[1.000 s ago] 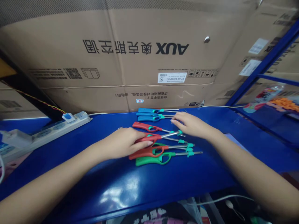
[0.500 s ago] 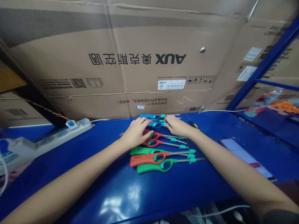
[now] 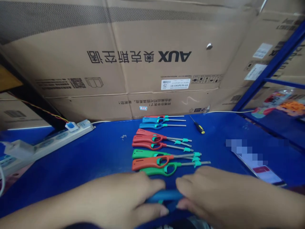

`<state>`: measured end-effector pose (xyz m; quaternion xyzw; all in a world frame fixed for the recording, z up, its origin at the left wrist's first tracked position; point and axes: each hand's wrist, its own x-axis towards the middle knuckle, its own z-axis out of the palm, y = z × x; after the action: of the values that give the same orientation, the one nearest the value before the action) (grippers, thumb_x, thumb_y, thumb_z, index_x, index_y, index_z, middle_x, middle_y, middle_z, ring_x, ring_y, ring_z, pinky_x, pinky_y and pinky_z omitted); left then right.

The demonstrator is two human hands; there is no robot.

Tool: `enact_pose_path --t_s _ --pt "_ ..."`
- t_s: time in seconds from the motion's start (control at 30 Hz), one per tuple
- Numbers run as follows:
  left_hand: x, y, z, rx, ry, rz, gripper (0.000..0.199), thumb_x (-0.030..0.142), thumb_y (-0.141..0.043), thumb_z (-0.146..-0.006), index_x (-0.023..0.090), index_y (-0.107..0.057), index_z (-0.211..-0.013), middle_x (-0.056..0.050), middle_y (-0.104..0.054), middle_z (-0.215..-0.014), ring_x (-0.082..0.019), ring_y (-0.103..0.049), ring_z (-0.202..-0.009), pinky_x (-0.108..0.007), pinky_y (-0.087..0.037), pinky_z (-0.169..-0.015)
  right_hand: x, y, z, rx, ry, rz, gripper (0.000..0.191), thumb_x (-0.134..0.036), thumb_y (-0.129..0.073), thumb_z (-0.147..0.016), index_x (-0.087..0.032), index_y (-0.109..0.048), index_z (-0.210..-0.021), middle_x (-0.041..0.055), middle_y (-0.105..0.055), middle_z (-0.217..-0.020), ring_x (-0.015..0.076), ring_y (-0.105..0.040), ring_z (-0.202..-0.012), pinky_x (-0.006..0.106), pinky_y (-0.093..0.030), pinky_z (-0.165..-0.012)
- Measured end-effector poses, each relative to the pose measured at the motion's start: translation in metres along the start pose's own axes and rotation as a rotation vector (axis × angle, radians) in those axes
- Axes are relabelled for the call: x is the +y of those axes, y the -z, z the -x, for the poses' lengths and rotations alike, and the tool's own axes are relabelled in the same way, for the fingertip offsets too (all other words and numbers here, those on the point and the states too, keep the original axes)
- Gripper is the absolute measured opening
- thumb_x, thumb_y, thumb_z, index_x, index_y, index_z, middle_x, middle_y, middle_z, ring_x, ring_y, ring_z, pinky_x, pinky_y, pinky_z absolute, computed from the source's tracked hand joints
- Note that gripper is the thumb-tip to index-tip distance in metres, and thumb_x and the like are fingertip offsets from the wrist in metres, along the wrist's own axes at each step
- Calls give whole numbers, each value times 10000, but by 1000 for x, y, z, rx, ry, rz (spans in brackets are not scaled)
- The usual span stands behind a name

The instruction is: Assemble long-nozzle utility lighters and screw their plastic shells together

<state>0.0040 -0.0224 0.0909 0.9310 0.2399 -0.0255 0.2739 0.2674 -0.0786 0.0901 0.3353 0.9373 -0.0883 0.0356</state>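
Observation:
Close to me, at the bottom of the head view, a blue stick lighter (image 3: 164, 196) lies between my two hands, blurred by motion. My left hand (image 3: 126, 197) is closed around its left part. The fingers of my right hand (image 3: 207, 194) pinch its right part; its far end is hidden behind them. Just beyond my hands lie a green lighter (image 3: 157, 172), an orange lighter (image 3: 152, 162) and another green one. Further back are several red lighters (image 3: 147, 139) with turquoise pieces on their metal tubes. Blue lighters (image 3: 150, 126) and a red one lie at the rear.
A screwdriver (image 3: 199, 127) lies on the blue table (image 3: 114, 140) behind the right side. A phone (image 3: 262, 167) is at the right. A white power strip (image 3: 59, 140) runs along the left. A large cardboard box (image 3: 143, 35) stands behind the table.
Both hands have drawn back toward me from the rear row, bringing a blue lighter with them. The rows of lighters on the table are now uncovered.

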Motion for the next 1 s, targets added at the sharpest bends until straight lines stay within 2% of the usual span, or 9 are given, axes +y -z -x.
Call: enact_pose_path --t_s 0.13,0.27,0.37,0.47,0.53,0.67,0.8,0.9,1.0 --pt "-13 -6 34 -76 150 16 216 434 -585 -950 365 -702 -1118 14 -742 -849 -179 -698 -700 -255 -469 -575 -2 -19 28 54 -144 -105 245 -426 -475 -997 -312 -623 -839 -63 -669 -684 152 -549 -497 355 -282 -427" --pt "-23 -3 31 57 186 75 265 462 -565 -963 337 -707 -1149 -3 -745 -983 -183 -698 -825 -257 -497 -706 23 -10 23 49 -274 -180 264 -452 -417 -1023 -310 -614 -921 2 -710 -855 202 -661 -733 368 -474 -625" --pt "-29 7 3 139 144 69 253 425 -583 -961 292 -707 -1138 9 -744 -968 -155 -667 -774 -240 -470 -691 65 0 -11 170 -294 -221 399 -446 -327 -1062 -243 -650 -943 43 -718 -960 202 -661 -877 348 -500 -795" --pt "-44 21 -34 216 106 -55 253 435 -637 -918 203 -728 -965 8 -700 -770 -126 -570 -600 -232 -384 -568 116 -2 -58 294 -428 -102 306 -332 -412 -1048 -183 -669 -972 83 -723 -1037 211 -662 -963 341 -499 -875" --pt "-58 28 -56 277 94 -111 254 410 -623 -918 180 -729 -935 1 -690 -739 -123 -542 -578 -233 -352 -546 145 -10 -88 304 -465 -65 198 -264 -529 -1001 -147 -660 -1093 120 -699 -1153 229 -639 -1090 355 -486 -964" --pt "-89 28 -87 396 196 -144 252 397 -631 -901 168 -723 -853 -29 -715 -749 -146 -588 -604 -244 -366 -552 177 -28 -128 241 -526 -12 336 -356 -619 -969 -166 -616 -1246 106 -635 -1258 232 -637 -1090 442 -547 -929" --pt "-109 20 -94 446 201 -159 246 410 -608 -926 183 -702 -910 -37 -715 -800 -182 -641 -707 -265 -433 -618 179 -31 -131 229 -540 11 364 -376 -618 -970 -181 -599 -1277 94 -618 -1281 223 -641 -1075 446 -562 -905" --pt "-111 18 -92 598 166 -257 333 401 -650 -912 171 -635 -1152 -113 -679 -1118 -263 -618 -1037 -364 -484 -859 164 -20 -118 288 -525 43 283 -317 -568 -993 -147 -595 -1217 120 -660 -1192 227 -652 -1019 386 -542 -849" --pt "-101 19 -88 751 70 -492 500 422 -685 -901 182 -538 -1315 -156 -580 -1303 -330 -510 -1227 -479 -403 -1029 133 -7 -99 316 -487 57 271 -343 -465 -1027 -145 -551 -1191 152 -710 -1069 250 -674 -886 330 -461 -688"
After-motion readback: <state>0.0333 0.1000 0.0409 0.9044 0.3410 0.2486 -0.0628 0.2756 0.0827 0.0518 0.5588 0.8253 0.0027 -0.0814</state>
